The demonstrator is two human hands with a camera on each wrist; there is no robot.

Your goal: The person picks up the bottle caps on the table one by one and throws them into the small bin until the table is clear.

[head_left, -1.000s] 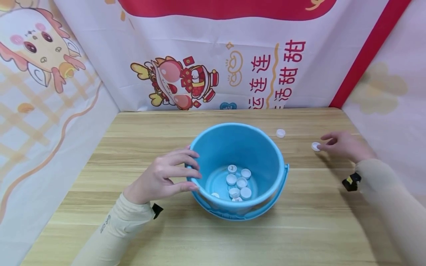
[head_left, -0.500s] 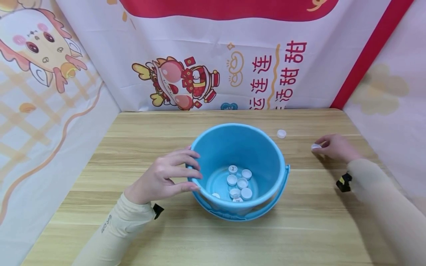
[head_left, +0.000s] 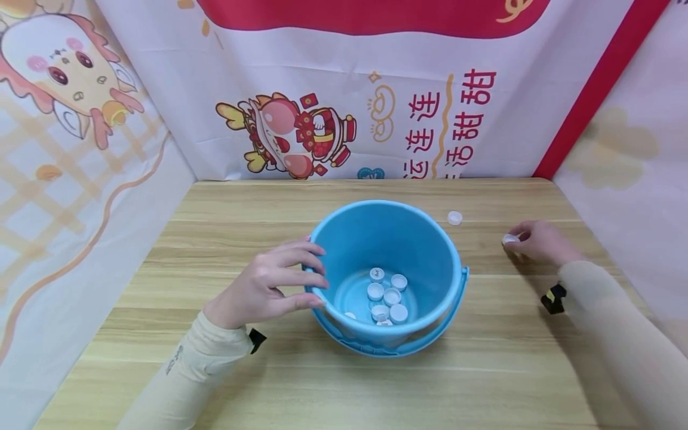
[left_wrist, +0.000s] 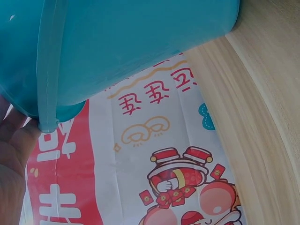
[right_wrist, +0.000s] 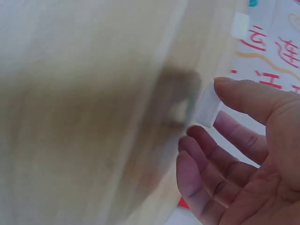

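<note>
A light-blue bucket (head_left: 387, 239) stands on the wooden table, with several white bottle caps (head_left: 392, 297) on its bottom. My left hand (head_left: 269, 283) grips the bucket's left rim, its fingers reaching over the edge; the left wrist view shows these fingers only partly, at the rim beside the handle (left_wrist: 48, 65). Out to the right, my right hand (head_left: 545, 240) pinches a white bottle cap (right_wrist: 208, 105) between thumb and forefinger, close to the tabletop. Another white cap (head_left: 454, 218) lies on the table between the bucket and my right hand.
The wooden table (head_left: 344, 394) meets a printed cloth backdrop (head_left: 333, 65) along its far edge. Cloth side walls (head_left: 629, 149) rise at left and right. The bucket's handle hangs down on its near and right side.
My right thumb and finger have closed on the bottle cap, the hand shifting slightly left. My left hand has stayed on the bucket's rim.
</note>
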